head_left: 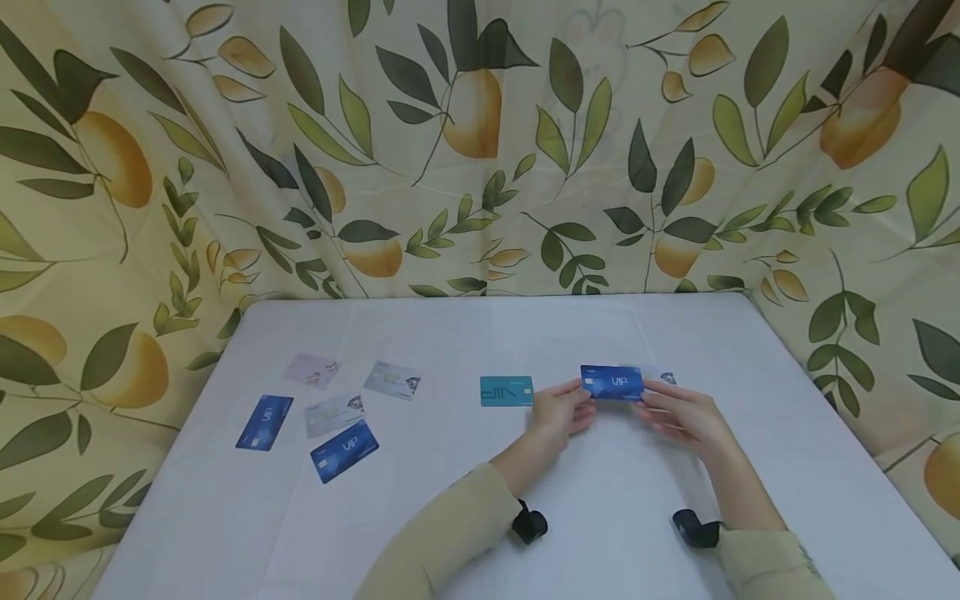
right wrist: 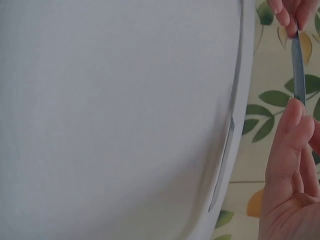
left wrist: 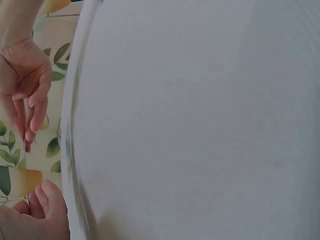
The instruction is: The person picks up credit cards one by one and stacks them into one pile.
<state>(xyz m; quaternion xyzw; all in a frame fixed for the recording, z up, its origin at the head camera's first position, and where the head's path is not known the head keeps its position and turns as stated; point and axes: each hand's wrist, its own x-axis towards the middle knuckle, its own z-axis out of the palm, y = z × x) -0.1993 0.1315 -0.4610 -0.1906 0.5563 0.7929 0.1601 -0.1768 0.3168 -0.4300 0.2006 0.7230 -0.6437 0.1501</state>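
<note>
Both hands hold a blue card marked VIP, its printed face toward the head camera. My left hand pinches its left end, and my right hand pinches the right end. In the right wrist view the blue card shows nearly edge-on between the hands, raised off the table. Just left of my left hand lies a teal card, its VIP lettering upside down. A pale card lies behind my right fingers, partly hidden by them and the blue card.
On the left of the white table lie two blue cards, two silvery cards and a pinkish card. One blue card lies against a silvery one. A fruit-patterned curtain hangs behind the table.
</note>
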